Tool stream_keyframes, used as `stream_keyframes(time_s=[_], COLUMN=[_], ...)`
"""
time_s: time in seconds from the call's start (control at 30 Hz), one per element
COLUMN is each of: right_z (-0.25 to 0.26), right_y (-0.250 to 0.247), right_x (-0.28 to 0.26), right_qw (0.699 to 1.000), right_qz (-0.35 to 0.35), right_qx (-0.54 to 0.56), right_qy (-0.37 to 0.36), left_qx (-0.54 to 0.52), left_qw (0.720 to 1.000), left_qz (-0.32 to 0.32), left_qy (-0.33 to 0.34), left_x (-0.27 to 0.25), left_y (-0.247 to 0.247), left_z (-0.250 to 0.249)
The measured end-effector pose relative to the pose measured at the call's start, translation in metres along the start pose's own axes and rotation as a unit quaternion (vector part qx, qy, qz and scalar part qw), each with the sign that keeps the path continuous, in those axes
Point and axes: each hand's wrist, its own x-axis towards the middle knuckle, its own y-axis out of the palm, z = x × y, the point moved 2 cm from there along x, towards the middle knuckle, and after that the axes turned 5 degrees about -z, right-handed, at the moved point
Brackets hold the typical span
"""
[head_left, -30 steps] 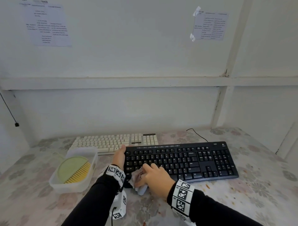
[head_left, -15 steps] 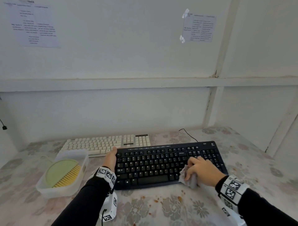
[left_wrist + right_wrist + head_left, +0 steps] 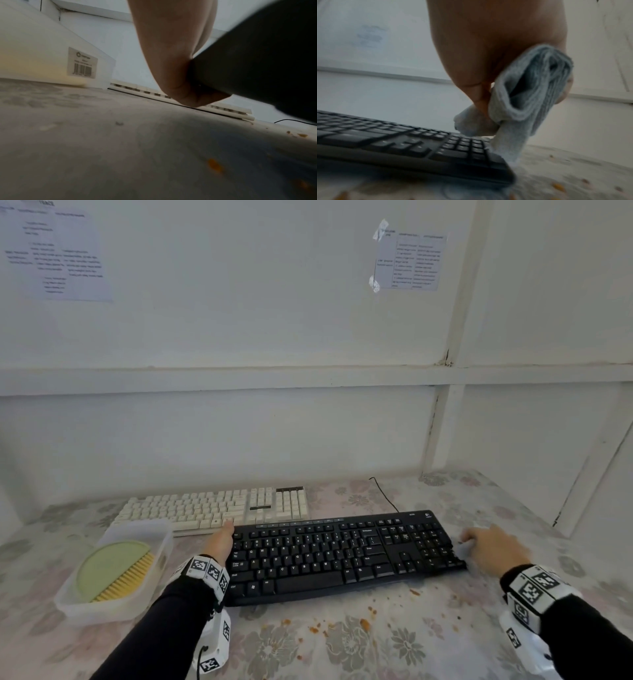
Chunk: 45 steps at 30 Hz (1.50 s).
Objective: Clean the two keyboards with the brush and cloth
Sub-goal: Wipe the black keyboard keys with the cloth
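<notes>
The right hand [image 3: 493, 547] is positioned at the right end of the black keyboard [image 3: 342, 556], with its grip closed around a folded grey cloth [image 3: 527, 97]. In the right wrist view, the cloth is bunched between the curled fingers and the palm. A loose end of the cloth hangs down and touches the right-hand edge of the keyboard beside the number pad.

The left hand [image 3: 221, 544] is positioned at the left end of the black keyboard. Its grip is closed on the keyboard's left edge, and the heel of the hand presses against the casing, as the left wrist view shows. How far the fingers wrap over the keys cannot be told.

The black keyboard lies flat near the middle of the desk [image 3: 342, 652], parallel to the desk's front edge. The white keyboard [image 3: 212, 510] lies behind it, towards the back-left, close to the wall. The two keyboards overlap slightly in the head view.

The brush [image 3: 113, 571], green with yellow bristles, lies inside a translucent plastic container [image 3: 161, 546] near the desk's left edge, just beside the white keyboard. Orange crumbs [image 3: 364, 625] are scattered on the desk in front of the black keyboard.
</notes>
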Motion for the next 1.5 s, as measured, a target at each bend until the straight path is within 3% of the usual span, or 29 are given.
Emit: stream_keyframes(time_s=[0.03, 0.17, 0.3, 0.43, 0.63, 0.77, 0.87, 1.03, 1.1, 1.2, 1.23, 1.27, 1.4, 1.5], right_z=[0.005, 0.038, 0.052, 0.035, 0.005, 0.016, 0.033, 0.037, 0.048, 0.085, 0.103, 0.121, 0.191, 0.227], right_y=[0.003, 0.015, 0.036, 0.03, 0.011, 0.016, 0.029, 0.027, 0.019, 0.015, 0.018, 0.023, 0.047, 0.067], right_x=[0.001, -0.007, -0.009, -0.007, 0.003, 0.008, 0.005, 0.007, 0.005, -0.008, -0.015, -0.022, -0.061, -0.094], right_qw=[0.999, 0.987, 0.974, 0.986, 0.999, 0.999, 0.989, 0.99, 0.99, 0.987, 0.983, 0.978, 0.951, 0.919], right_qz=[-0.004, 0.049, 0.101, 0.083, 0.05, 0.018, 0.096, 0.081, 0.08, 0.072, 0.075, 0.084, 0.134, 0.221], right_qx=[0.03, 0.082, 0.03, 0.045, -0.013, 0.006, 0.024, -0.103, -0.092, -0.013, -0.001, 0.005, 0.006, 0.012], right_qy=[-0.016, -0.132, -0.201, -0.135, 0.012, -0.033, -0.108, -0.056, -0.075, -0.142, -0.169, -0.192, -0.28, -0.326], left_qx=[0.0, 0.017, -0.017, -0.059, -0.056, -0.041, -0.011, 0.033, 0.162, 0.428, 0.478, 0.497, 0.539, 0.514], left_qw=[1.0, 1.0, 1.0, 0.997, 0.997, 0.998, 0.997, 0.995, 0.975, 0.873, 0.841, 0.825, 0.804, 0.821], left_qz=[-0.001, -0.001, -0.016, 0.03, 0.04, 0.047, 0.073, 0.081, 0.112, 0.138, 0.146, 0.16, 0.178, 0.188], left_qy=[-0.004, -0.01, -0.007, -0.038, -0.017, -0.015, -0.01, 0.048, 0.103, 0.188, 0.208, 0.215, 0.179, 0.162], left_x=[0.01, -0.031, -0.044, -0.143, -0.162, -0.157, -0.159, -0.175, -0.18, -0.18, -0.181, -0.181, -0.166, -0.173], left_y=[0.0, 0.003, 0.002, 0.008, 0.009, 0.005, 0.005, -0.001, -0.008, -0.018, -0.021, -0.021, -0.021, -0.019], left_z=[0.003, -0.016, -0.025, -0.06, -0.067, -0.068, -0.066, -0.071, -0.073, -0.073, -0.071, -0.069, -0.049, -0.049])
